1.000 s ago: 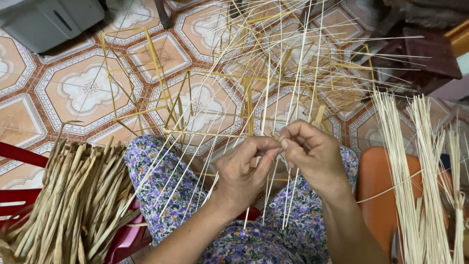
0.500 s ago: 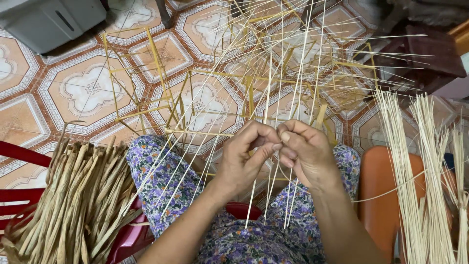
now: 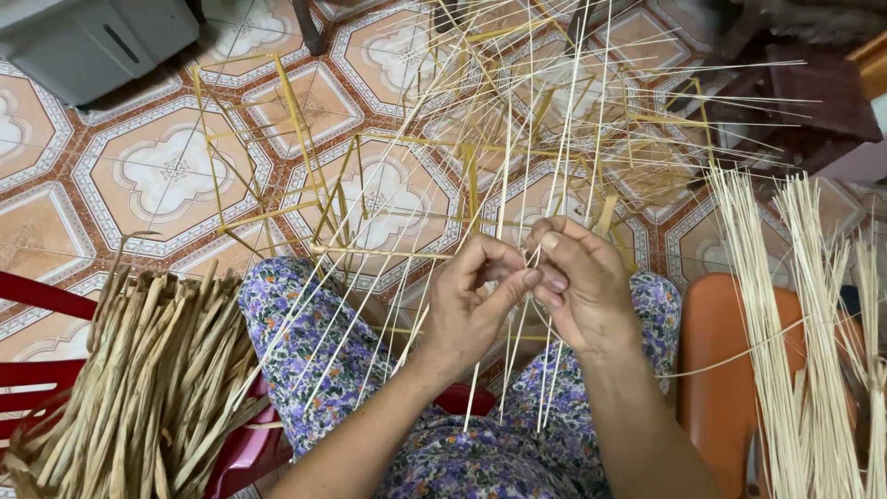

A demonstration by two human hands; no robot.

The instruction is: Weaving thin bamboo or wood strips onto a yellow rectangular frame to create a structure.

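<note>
**Both hands pinch thin cane sticks over lap**

Left hand (image 3: 476, 310) and right hand (image 3: 577, 286) meet thumb to thumb, fingers curled shut, clamped on pale thin sticks (image 3: 517, 305) of a woven stick frame (image 3: 443, 176). Frame fans away from the hands over the patterned tile floor (image 3: 139, 176). Left of the hands: bundle of flat tan strips (image 3: 139, 388) on a red chair (image 3: 28, 296). Right of the hands: loose pale reeds (image 3: 785, 333) across an orange stool (image 3: 721, 370).

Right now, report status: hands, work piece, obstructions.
Left hand and right hand both in pinch grip on thin pale bamboo splints. Splints fan upward over yellow stick frame. Tan flat strip bundle lies beside left knee, apart.
</note>
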